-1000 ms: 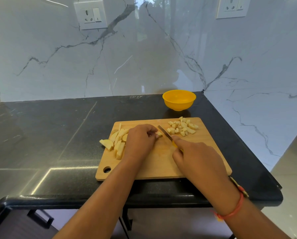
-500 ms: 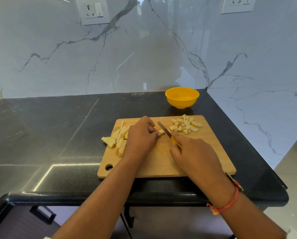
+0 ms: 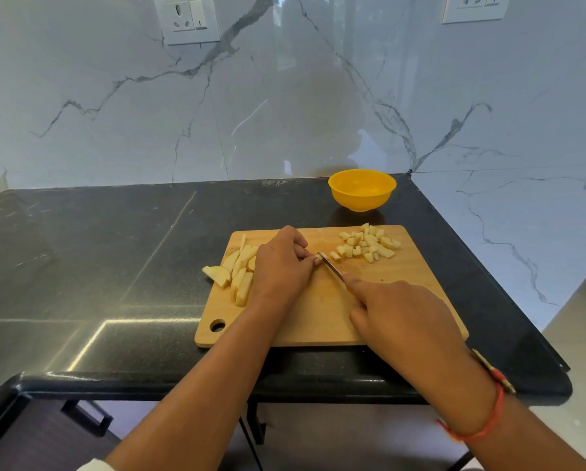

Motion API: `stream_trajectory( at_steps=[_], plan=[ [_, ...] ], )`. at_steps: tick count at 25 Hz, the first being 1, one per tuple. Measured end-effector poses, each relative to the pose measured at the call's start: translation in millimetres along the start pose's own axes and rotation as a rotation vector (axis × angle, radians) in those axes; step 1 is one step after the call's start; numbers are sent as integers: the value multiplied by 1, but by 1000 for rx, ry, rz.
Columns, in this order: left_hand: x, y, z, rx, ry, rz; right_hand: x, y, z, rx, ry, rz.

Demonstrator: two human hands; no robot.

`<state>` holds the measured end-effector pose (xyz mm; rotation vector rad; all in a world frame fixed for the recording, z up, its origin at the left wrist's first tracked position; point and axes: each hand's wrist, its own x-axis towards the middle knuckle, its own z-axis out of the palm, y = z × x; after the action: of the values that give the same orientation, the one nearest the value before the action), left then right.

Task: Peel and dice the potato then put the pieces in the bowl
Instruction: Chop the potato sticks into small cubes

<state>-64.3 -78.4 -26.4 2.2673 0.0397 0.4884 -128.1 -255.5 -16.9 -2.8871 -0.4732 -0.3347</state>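
Note:
A wooden cutting board lies on the black counter. Peeled potato sticks and wedges are piled at its left edge, and a heap of diced potato pieces sits at its far right. My left hand is curled over a potato stick in the board's middle, most of it hidden under the fingers. My right hand grips a small knife, whose blade tip touches the stick's end beside my left fingertips. An empty yellow bowl stands behind the board.
The black counter stretches far to the left of the board and ends in a rounded front edge. Marble walls rise behind and to the right, with two sockets high up. The counter's right edge runs close to the board.
The knife blade has shifted slightly left along the stick toward my left fingertips. The view has tilted up a little; the piles and the bowl stay where they were.

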Motion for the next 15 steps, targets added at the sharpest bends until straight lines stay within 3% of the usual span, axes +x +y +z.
stream_trajectory(
  at_steps=[9,15],
  plan=[
    [1,0,-2,10,-44,-6,-20,12,-7,-11,128,46],
    [2,3,2,28,-18,16,-12,3,2,75,125,67]
  ],
)
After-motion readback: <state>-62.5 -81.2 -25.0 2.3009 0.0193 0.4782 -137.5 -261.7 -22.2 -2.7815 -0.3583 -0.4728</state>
